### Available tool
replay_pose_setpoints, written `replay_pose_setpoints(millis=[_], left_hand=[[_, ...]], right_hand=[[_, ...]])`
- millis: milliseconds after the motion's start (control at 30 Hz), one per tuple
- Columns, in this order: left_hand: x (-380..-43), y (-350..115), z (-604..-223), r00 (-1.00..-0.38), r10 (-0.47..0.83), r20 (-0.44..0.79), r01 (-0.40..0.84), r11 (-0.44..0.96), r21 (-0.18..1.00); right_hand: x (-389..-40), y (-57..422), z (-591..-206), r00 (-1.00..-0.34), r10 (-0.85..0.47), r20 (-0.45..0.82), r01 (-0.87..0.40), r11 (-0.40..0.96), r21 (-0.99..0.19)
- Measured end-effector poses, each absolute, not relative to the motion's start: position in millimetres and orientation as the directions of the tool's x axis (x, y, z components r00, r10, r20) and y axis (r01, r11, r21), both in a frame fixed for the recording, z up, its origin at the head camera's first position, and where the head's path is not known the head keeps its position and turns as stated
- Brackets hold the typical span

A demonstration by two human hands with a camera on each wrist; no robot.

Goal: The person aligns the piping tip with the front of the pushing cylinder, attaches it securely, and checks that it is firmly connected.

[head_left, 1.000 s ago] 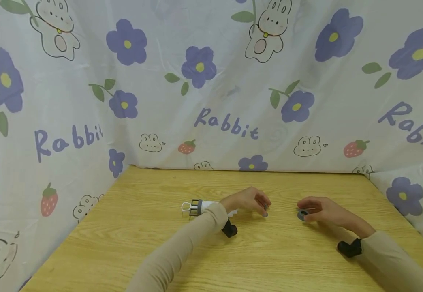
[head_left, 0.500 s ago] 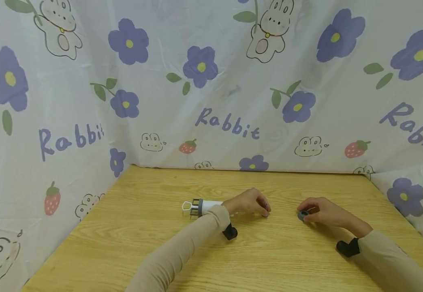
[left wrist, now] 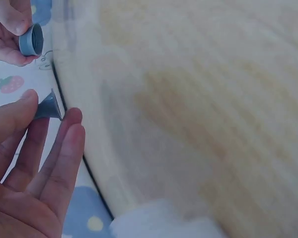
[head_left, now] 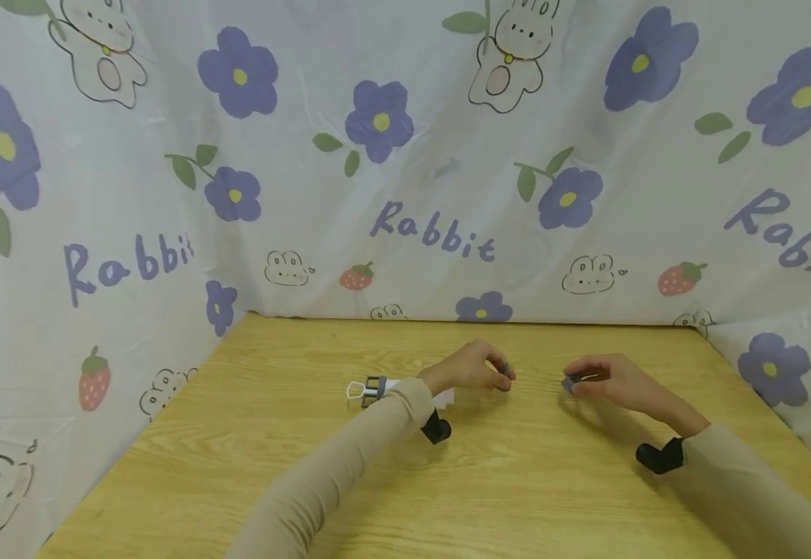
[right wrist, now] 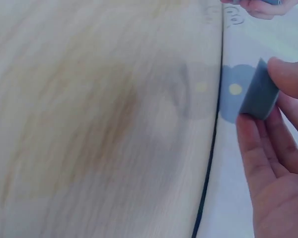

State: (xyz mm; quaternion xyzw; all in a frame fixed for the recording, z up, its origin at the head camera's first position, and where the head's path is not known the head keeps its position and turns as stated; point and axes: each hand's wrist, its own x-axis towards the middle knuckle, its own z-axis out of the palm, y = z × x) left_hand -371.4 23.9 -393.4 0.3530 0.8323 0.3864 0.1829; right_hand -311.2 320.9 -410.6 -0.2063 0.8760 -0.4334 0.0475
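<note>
My left hand (head_left: 471, 366) pinches a small dark grey funnel-shaped piece (left wrist: 48, 107) between thumb and fingers, its flared end turned toward the fingertips. Across a gap, a grey ring-shaped cap (right wrist: 261, 93) is gripped by the thumb and fingers of my right hand (head_left: 618, 380). The left wrist view also shows this ring (left wrist: 32, 40), with its round opening visible. Both hands are over the table, and the two pieces are apart. A white tube-shaped tool (head_left: 445, 397) with a grey collar and white loop handle lies partly hidden behind my left forearm.
The wood-grain table (head_left: 517, 481) stretches in front of me. A white curtain (head_left: 419, 256) printed with flowers and rabbits hangs along its back and sides. Black wrist cameras (head_left: 660, 456) are strapped on both arms.
Both hands have risen slightly in the head view. The right hand's ring has turned and shows less of its opening. Both hands keep their pieces.
</note>
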Motion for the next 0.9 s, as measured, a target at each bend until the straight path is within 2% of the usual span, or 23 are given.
replay_pose_setpoints(millis=[233,433,733,900], left_hand=[[-376,15,-376,-0.714,0.698,-0.048,0.454,0.514,0.727],[-378,13,-369,-0.725,0.688,-0.047,0.457,0.531,0.714],[-380,18,-360,-0.701,0.714,0.002,0.617,0.605,0.503],[-379,22,-354,-0.681,0.733,0.0,0.652,0.606,0.455]], right_hand=[[-313,303,-401,-0.951,-0.294,0.097,-0.246,0.523,-0.816],[-314,279,-400,-0.97,-0.223,0.098,-0.184,0.405,-0.896],[-311,248,-406,-0.983,-0.16,0.091,-0.126,0.226,-0.966],[-307,235,-414,-0.993,-0.105,0.056,-0.066,0.095,-0.993]])
